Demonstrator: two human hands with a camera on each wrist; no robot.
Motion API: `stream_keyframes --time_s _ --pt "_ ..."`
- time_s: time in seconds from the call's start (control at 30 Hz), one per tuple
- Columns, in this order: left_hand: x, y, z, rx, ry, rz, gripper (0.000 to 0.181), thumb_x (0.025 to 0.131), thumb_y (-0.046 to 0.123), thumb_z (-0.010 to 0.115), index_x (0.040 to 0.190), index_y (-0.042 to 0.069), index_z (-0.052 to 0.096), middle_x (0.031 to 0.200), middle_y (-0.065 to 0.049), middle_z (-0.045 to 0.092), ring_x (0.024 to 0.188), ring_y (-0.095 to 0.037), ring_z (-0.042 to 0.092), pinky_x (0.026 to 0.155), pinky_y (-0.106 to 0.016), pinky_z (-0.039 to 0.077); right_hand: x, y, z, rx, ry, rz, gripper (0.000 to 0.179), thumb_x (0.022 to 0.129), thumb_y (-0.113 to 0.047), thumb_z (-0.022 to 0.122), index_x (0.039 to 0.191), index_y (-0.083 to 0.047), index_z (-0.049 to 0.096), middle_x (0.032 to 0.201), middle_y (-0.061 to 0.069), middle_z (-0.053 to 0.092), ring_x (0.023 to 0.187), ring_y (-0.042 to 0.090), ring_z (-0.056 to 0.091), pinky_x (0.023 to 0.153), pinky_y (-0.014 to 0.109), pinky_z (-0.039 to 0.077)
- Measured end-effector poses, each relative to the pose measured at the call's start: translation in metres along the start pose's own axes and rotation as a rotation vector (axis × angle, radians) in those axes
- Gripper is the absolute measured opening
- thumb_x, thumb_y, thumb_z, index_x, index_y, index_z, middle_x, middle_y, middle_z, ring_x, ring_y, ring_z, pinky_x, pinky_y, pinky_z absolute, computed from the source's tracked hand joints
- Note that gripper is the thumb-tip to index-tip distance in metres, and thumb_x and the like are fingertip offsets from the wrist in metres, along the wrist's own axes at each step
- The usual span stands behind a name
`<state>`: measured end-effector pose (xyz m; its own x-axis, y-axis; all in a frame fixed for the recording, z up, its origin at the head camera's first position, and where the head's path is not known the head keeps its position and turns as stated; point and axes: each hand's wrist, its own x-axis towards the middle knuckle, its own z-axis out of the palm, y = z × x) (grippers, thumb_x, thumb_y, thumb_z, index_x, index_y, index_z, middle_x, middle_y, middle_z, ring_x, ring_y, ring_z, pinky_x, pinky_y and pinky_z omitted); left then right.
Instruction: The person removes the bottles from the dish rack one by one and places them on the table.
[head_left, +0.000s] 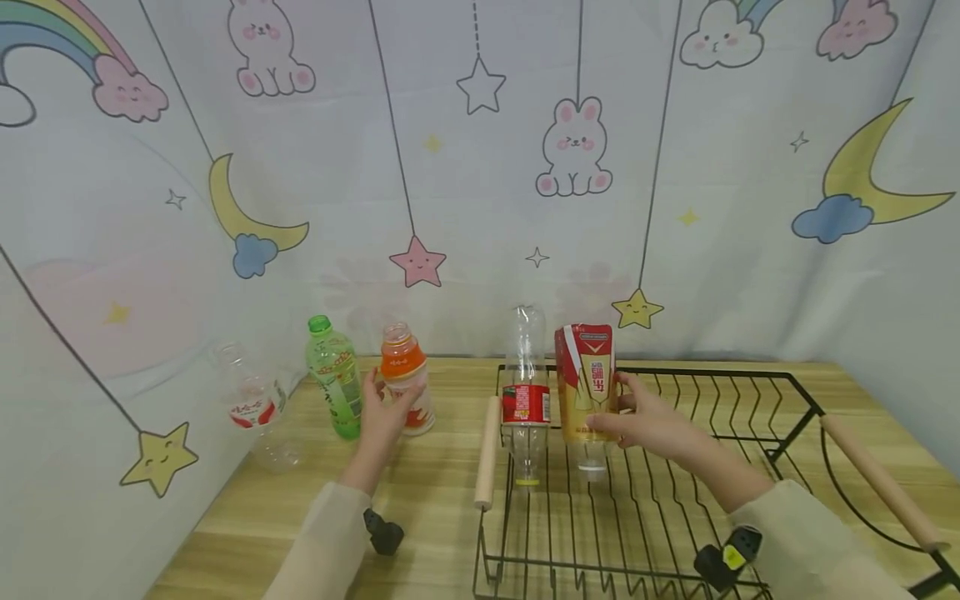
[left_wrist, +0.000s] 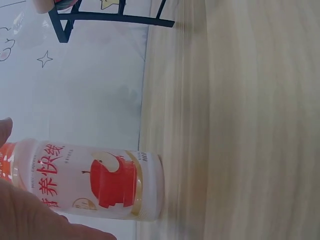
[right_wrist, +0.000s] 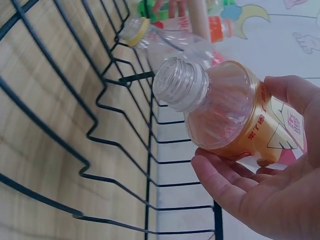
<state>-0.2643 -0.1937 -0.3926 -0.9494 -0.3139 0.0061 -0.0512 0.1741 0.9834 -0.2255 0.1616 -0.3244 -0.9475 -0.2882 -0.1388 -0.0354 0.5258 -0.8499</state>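
Observation:
My right hand (head_left: 660, 425) grips an upside-down plastic bottle (head_left: 585, 375) with a red and gold label, tilted over the black wire dish rack (head_left: 637, 371). Its uncapped mouth (right_wrist: 172, 85) points down toward the wires in the right wrist view. Beside it, a clear bottle (head_left: 528, 358) with a red label stands inverted in the rack, a yellow ring at its neck. On the left, my left hand (head_left: 390, 412) holds an upright, uncapped milk-drink bottle (head_left: 405, 367), white with an orange top. The left wrist view shows a red apple on its label (left_wrist: 112, 180).
Left of the milk-drink bottle stand a green bottle (head_left: 333, 375) and a clear bottle (head_left: 255, 408) with a red and white label. The rack has wooden handles, one (head_left: 489, 454) near the left hand. A patterned curtain (head_left: 480, 217) hangs behind the wooden table (head_left: 420, 517).

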Motion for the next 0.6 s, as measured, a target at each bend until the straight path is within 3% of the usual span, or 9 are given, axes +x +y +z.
stream_keyframes --time_s 0.13,0.37,0.5,0.6 --pt "-0.006 0.004 -0.005 0.054 0.004 0.026 0.1 0.087 0.037 0.07 0.154 0.01 0.002 0.157 -0.022 0.015 0.144 -0.042 0.011 0.114 -0.061 0.015 -0.003 -0.006 -0.008 0.028 -0.004 -0.025 0.098 0.089 -0.035 0.069 0.149 0.006 0.004 0.132 0.035 0.044 0.104 0.033 0.062 0.077 0.043 0.056" --pt "-0.018 0.02 -0.011 0.136 0.032 0.135 0.101 0.085 0.036 0.073 0.155 0.012 0.004 0.158 -0.021 0.011 0.145 -0.038 0.013 0.114 -0.06 0.017 -0.011 -0.015 -0.016 0.046 -0.015 -0.043 0.097 0.09 -0.036 0.067 0.151 0.0 0.003 0.14 0.033 0.038 0.119 0.04 0.052 0.086 0.044 0.054" --pt "-0.032 0.034 -0.01 0.202 0.036 0.192 0.096 0.084 0.034 0.074 0.154 0.014 0.011 0.156 -0.018 0.018 0.143 -0.037 0.019 0.111 -0.063 0.02 -0.016 -0.018 -0.019 0.066 -0.035 -0.048 0.098 0.09 -0.036 0.067 0.152 0.0 0.001 0.142 0.032 0.035 0.123 0.042 0.049 0.092 0.045 0.052" --pt "-0.045 0.045 -0.006 0.218 0.007 0.261 0.093 0.083 0.031 0.076 0.153 0.015 0.017 0.149 -0.016 0.028 0.135 -0.037 0.032 0.107 -0.063 0.028 -0.021 -0.021 -0.022 0.057 -0.042 -0.058 0.098 0.09 -0.037 0.067 0.152 0.0 0.0 0.145 0.033 0.032 0.126 0.044 0.047 0.095 0.047 0.049"
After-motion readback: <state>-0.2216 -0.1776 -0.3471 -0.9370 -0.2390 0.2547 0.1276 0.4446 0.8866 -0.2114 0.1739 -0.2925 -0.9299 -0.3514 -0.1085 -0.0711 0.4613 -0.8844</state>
